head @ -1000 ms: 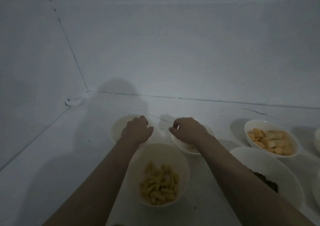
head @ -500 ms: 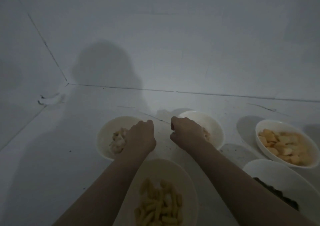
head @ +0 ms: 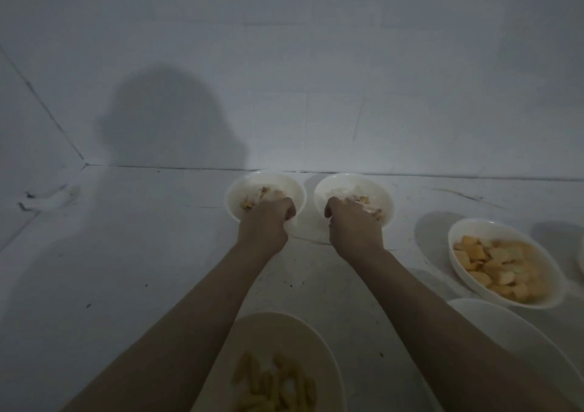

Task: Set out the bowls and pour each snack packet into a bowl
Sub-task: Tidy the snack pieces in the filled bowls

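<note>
Gripping, left hand: the left hand (head: 264, 222) is curling over the near rim of the far left bowl (head: 240, 190), its grip narrow and closed round that rim.
Right hand: the right hand (head: 354, 225) is curling in the same way over the near rim of the far right bowl (head: 384, 195), its grip also narrow and holding the rim.
Far bowls: both white bowls are sitting side by side, just apart, close to the wall (head: 316, 64) at the back of the white surface (head: 126, 269); whether that surface is a counter or a floor I cannot tell. Each is holding a small heap of pale snack pieces, partly hidden by the knuckles.
Orange snack bowl: a white bowl (head: 458, 238) of orange-yellow chunks is lying to the right, well apart from the right hand.
Stick snack bowl: a near bowl (head: 284, 326) of yellow stick-shaped pieces is lying between the two forearms at the bottom edge.
Lower right bowl: another white bowl (head: 505, 323) is showing beneath the right forearm; its contents are hidden.
Light: the scene is looking dim, and a person's shadow (head: 167, 114) is falling on the wall.
</note>
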{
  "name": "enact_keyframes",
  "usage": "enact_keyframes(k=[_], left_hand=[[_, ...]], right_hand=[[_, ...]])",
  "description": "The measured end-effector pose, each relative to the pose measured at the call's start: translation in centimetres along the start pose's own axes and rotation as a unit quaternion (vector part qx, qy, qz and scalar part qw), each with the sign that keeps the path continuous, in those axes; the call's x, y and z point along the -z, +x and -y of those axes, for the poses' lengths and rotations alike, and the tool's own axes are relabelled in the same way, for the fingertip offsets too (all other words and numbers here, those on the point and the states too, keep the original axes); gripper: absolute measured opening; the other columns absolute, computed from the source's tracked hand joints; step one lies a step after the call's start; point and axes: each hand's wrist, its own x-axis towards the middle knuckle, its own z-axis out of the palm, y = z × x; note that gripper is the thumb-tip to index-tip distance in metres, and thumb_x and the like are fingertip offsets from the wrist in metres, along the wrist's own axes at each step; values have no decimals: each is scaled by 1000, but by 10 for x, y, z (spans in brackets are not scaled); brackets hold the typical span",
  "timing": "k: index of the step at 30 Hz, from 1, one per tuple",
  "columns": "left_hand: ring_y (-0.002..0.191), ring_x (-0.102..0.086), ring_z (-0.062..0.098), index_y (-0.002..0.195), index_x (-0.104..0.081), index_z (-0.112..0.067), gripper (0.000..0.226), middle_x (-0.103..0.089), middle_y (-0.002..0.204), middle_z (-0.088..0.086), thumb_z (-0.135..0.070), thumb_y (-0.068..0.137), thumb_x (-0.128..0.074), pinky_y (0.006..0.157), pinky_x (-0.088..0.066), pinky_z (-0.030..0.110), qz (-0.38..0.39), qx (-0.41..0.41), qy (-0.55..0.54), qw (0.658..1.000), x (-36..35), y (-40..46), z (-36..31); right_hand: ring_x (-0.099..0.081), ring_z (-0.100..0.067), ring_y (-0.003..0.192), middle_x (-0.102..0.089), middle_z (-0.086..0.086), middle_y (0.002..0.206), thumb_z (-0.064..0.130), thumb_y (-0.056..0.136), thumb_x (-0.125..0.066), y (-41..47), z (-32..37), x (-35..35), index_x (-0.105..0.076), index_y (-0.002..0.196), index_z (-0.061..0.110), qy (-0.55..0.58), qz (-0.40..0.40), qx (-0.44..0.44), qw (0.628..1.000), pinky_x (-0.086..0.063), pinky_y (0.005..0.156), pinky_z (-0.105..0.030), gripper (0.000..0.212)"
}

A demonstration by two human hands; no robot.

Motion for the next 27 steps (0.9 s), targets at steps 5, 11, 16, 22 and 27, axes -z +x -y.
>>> enact_keyframes(k=[5, 11, 16, 22, 27], left_hand=[[91, -58, 27, 99, -61, -21, 41, -60, 103, 2, 10, 77, -47, 73, -51, 37, 4, -2, -16, 1000, -7, -2, -4], [91, -59, 29, 98, -60, -24, 41, -61, 102, 4, 9, 77, -47, 75, -52, 38, 10, -5, -21, 1000, -8, -10, -7], [104, -60, 24, 112, -64, -17, 30, -65, 115, 3, -5, 85, -58, 84, -54, 43, -47, -43, -21, 998, -5, -28, -25], [97, -60, 17, 107, -65, -18, 22, -65, 108, -3, -8, 87, -59, 83, -51, 34, -69, -115, -50, 990, -10, -68, -80], [95, -62, 12, 102, -65, -24, 18, -66, 106, -9, -13, 88, -60, 83, -51, 32, -62, -132, -76, 986, -27, -96, -137]], right_hand=[[-60, -26, 98, -63, -4, 110, 3, 92, -50, 1, -16, -1, -57, 111, 19, 8, 10, -15, 1000, -44, 70, -33, 25], [-61, -28, 95, -64, -6, 109, 2, 93, -47, -8, -30, 3, -58, 110, 19, 14, 2, -39, 999, -46, 69, -34, 27], [-61, -26, 95, -63, -5, 112, 7, 94, -47, -25, -32, 17, -57, 115, 18, 31, -11, -30, 999, -47, 72, -34, 26], [-63, -20, 83, -70, 0, 97, 18, 94, -50, -77, -53, 50, -63, 105, 21, 102, -97, -46, 989, -55, 70, -34, 17], [-63, -16, 80, -69, 5, 90, 23, 93, -52, -124, -95, 72, -63, 101, 23, 137, -98, -72, 983, -50, 60, -30, 14]])
